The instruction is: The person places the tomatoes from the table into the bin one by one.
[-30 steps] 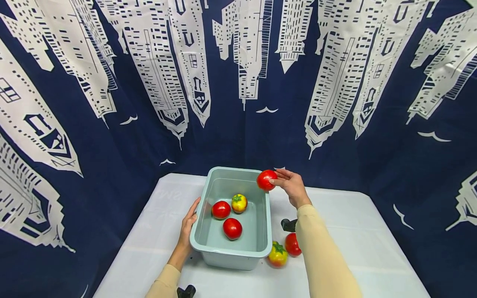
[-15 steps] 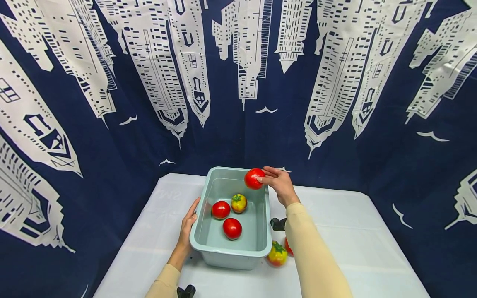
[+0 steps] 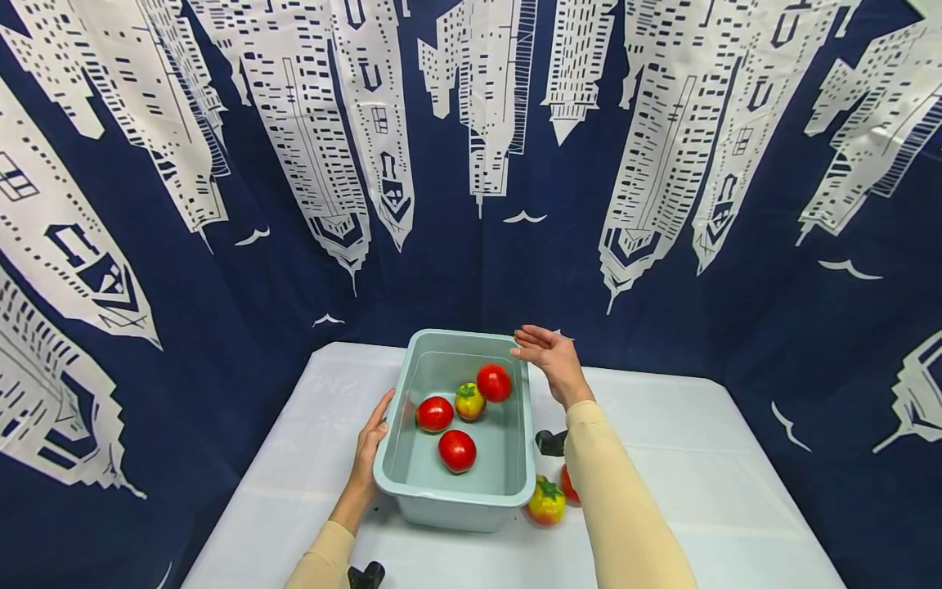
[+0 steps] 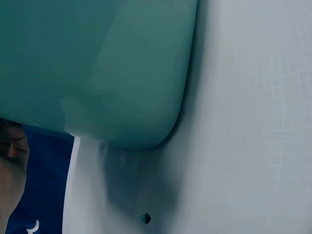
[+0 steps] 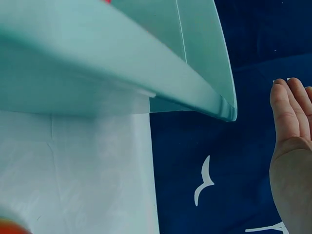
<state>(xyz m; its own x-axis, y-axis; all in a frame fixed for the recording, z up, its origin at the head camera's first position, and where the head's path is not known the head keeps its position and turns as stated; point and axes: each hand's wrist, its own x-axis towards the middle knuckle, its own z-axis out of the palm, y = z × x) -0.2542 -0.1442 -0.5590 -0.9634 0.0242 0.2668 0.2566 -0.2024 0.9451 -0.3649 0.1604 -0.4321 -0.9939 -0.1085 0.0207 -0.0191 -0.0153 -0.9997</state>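
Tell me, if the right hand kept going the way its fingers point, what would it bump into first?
The right hand hangs open above the far right rim of the pale green plastic tub, fingers aimed left across it. Nothing shows in that line above the tub; beyond it probably comes the blue curtain with white skyscrapers, though depth is unclear.

The right hand (image 3: 550, 360) no longer holds the red tomato (image 3: 494, 382). A second ago it gripped the tomato out beyond the bin's (image 3: 526, 458) far right corner; half a second ago hand and tomato had shifted left, over the bin's far right rim. Now the fingers (image 3: 531, 337) are spread and relaxed with nothing in them, the hand still above that rim, and the tomato is down inside the bin, just beside the yellow tomato (image 3: 469, 400). That makes four tomatoes in the bin where there were three. The forearm has moved left too, so it now covers most of the red tomato on the desk (image 3: 566, 484).
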